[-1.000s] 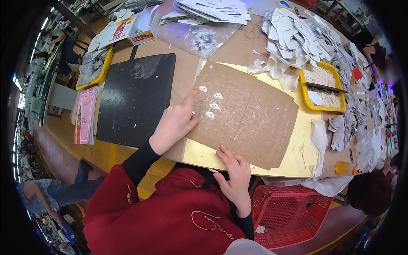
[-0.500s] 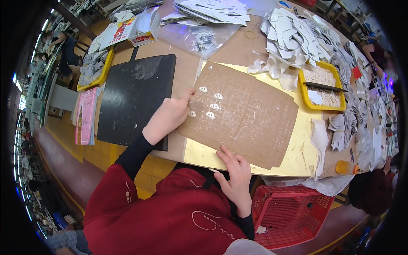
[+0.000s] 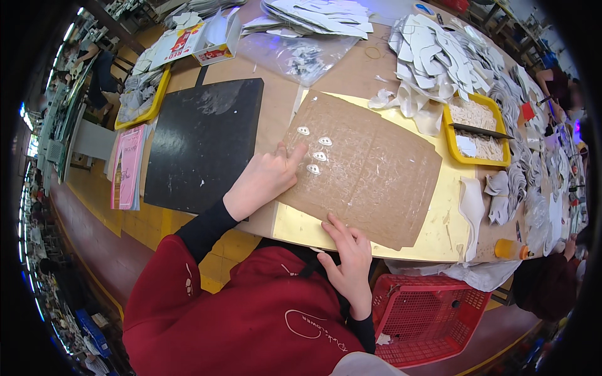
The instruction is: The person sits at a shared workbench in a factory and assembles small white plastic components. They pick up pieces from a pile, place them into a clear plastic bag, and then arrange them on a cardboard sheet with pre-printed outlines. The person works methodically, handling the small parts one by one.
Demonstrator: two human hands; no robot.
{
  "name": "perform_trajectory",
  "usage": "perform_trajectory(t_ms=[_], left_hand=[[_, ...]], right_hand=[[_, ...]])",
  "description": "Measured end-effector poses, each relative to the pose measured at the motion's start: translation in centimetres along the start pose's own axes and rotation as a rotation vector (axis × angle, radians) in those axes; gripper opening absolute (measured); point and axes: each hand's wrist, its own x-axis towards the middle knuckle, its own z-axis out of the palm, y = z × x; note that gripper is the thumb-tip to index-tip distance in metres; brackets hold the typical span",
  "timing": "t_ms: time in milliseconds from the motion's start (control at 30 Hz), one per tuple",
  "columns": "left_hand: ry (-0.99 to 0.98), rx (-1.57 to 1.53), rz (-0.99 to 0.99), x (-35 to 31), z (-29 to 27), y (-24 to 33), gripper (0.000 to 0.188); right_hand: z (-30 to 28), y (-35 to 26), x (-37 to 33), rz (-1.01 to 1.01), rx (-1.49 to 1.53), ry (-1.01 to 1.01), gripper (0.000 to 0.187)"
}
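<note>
My left hand (image 3: 264,180) reaches over the left part of a brown sheet (image 3: 385,178), its index finger stretched out and touching the surface. Its other fingers are partly curled and the thumb is hard to see. Beside the fingertip lie several small white oval pieces with dark dots, among them one piece (image 3: 324,141) further right. Along the sheet's near edge rests my right hand (image 3: 350,263), fingers apart and their tips on the sheet. By its thumb a tiny pale piece (image 3: 317,250) shows, and I cannot tell whether the thumb holds it.
Left of the sheet lies a black board (image 3: 204,141). A yellow tray (image 3: 451,147) with pale bits and a dark divider stands right, near stacks of white cut pieces (image 3: 433,53). An orange-capped bottle (image 3: 509,249) sits near the edge, with a red basket (image 3: 433,351) below.
My left hand has moved right, further onto the sheet. It now covers the place where a leftmost white piece was visible. My right hand stays nearly where it was.
</note>
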Motion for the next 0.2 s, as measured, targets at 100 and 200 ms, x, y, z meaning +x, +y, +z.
perform_trajectory(t_ms=[100, 200], left_hand=[[-0.011, 0.03, 0.043, -0.07, -0.24, -0.16, 0.054], [-0.03, 0.038, 0.061, 0.01, -0.33, -0.23, 0.057]], right_hand=[[0.02, 0.05, -0.01, -0.002, 0.001, 0.004, 0.057], [0.01, 0.08, -0.02, 0.001, 0.007, -0.001, 0.058]])
